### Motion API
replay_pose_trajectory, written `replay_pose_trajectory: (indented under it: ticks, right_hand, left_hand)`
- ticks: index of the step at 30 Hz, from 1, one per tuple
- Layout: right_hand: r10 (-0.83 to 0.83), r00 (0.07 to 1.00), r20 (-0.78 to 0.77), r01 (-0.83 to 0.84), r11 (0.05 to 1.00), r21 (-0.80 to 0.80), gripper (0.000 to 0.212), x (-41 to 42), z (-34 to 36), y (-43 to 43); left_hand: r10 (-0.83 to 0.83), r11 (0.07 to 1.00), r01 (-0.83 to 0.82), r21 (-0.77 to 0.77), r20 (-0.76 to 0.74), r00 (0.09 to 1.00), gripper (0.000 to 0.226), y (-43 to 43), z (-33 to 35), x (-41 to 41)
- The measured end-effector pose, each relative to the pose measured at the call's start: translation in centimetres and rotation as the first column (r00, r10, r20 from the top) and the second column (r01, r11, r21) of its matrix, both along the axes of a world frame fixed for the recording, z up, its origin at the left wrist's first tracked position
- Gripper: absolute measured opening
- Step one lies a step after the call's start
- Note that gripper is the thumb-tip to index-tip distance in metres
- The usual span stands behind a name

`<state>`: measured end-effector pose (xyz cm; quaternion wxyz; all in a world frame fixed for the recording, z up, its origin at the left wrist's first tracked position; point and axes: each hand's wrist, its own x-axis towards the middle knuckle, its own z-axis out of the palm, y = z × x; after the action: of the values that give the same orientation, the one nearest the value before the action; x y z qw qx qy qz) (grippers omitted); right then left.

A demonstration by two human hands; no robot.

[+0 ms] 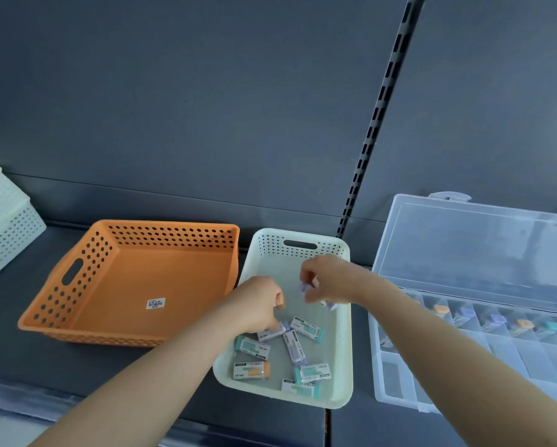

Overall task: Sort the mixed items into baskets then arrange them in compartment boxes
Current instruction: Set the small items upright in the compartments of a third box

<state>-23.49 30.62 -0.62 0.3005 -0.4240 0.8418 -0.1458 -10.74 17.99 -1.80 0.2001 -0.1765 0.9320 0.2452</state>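
Seven sleeved erasers (294, 346) lie loose in the white basket (343, 350) at lower centre of the frame, pointing every way. The middle purple one runs nearly top to bottom. A teal one beside it slants from upper left to lower right, and the orange one at the lower left lies almost level.

The left hand (259, 303) reaches in from the lower left, fingers curled down onto the top eraser (272, 333), which tilts up to the right; whether it grips it I cannot tell. The right hand (330, 282) hangs above the basket's far half and pinches a purple eraser (304, 288) in its fingertips, long axis unclear.

The orange basket (77, 317) sits just left. The clear box (528, 359) is at right, lid (464, 253) raised, with coloured erasers in its upper row.
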Motion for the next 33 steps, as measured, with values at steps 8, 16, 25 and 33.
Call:
replay_pose_trajectory:
  ticks: [8,16,25,33]
  right_hand:
    - [-0.327,0.842,0.429,0.460,0.852,-0.252,0.019,0.8,3.1,4.3]
    - [-0.344,0.699,0.627,0.640,0.691,-0.335,0.015,2.6,3.7,10.2]
    - [-0.374,0.670,0.641,0.722,0.526,-0.449,0.013,0.1,4.6,21.3]
    - [-0.522,0.616,0.590,0.788,0.417,-0.453,0.012,-4.1,3.5,31.9]
  left_hand:
    - [-0.120,0.970,0.121,-0.209,0.018,0.993,0.015,1.5,-1.9,-0.1]
    - [0.276,0.939,-0.163,0.303,-0.382,0.882,0.016,2.7,2.0,0.3]
    - [0.471,0.709,-0.086,0.700,-0.379,0.796,0.009,13.6,4.8,-2.6]
    - [0.393,0.771,-0.024,0.636,-0.446,0.804,0.006,24.1,2.9,-7.6]
